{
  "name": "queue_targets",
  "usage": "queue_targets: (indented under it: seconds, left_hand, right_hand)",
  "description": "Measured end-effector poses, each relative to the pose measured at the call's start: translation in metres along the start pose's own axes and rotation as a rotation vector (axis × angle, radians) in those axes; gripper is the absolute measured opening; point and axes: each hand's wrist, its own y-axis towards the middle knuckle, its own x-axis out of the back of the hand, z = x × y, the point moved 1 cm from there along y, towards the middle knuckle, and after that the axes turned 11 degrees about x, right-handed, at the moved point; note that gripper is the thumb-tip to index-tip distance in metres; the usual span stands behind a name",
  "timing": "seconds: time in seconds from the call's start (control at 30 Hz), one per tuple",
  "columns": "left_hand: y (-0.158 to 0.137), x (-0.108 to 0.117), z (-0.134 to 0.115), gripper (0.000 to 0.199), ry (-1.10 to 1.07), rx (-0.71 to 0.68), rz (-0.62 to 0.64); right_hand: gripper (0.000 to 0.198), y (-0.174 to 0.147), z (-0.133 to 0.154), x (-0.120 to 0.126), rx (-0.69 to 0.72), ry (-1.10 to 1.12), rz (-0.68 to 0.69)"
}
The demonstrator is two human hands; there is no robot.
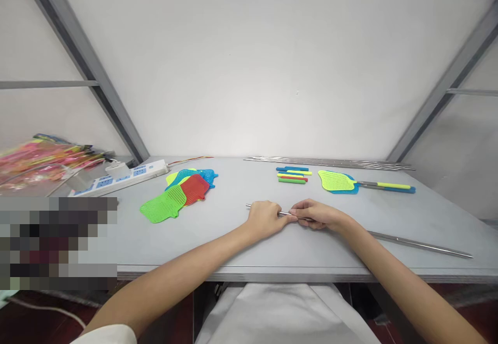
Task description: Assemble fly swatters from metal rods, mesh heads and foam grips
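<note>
Both of my hands are on one thin metal rod near the middle of the table. My left hand is wrapped round it, and a short end sticks out to the left. The fingers of my right hand pinch its other part and partly hide it. More metal rods lie to the right, partly behind my right forearm. Beyond my hands are several coloured plastic handles. Mesh fly swatter heads in green, red and blue overlap on the left.
Two fly swatters with yellow and blue heads lie at the right. Long thin rods run along the back wall. A white power strip with cables is at the left, near a heap of colourful packaged items. A pixelated patch hides the lower left.
</note>
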Motion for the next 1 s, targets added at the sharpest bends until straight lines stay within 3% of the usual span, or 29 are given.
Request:
queue_targets:
  seconds: [0.37, 0.67, 1.0]
  left_hand:
    - [-0.002, -0.008, -0.001, 0.059, -0.003, -0.069, -0.041]
    - [0.007, 0.004, 0.0, 0.063, -0.005, -0.05, 0.016]
    - [0.018, 0.017, 0.021, 0.068, 0.053, 0.051, -0.047]
  right_hand:
    - [0.026, -0.001, 0.003, -0.002, 0.023, -0.039, -0.004]
    - [0.031, -0.002, 0.002, -0.002, 0.066, 0.005, -0.043]
    - [0.034, -0.015, -0.004, 0.028, 0.034, -0.089, -0.02]
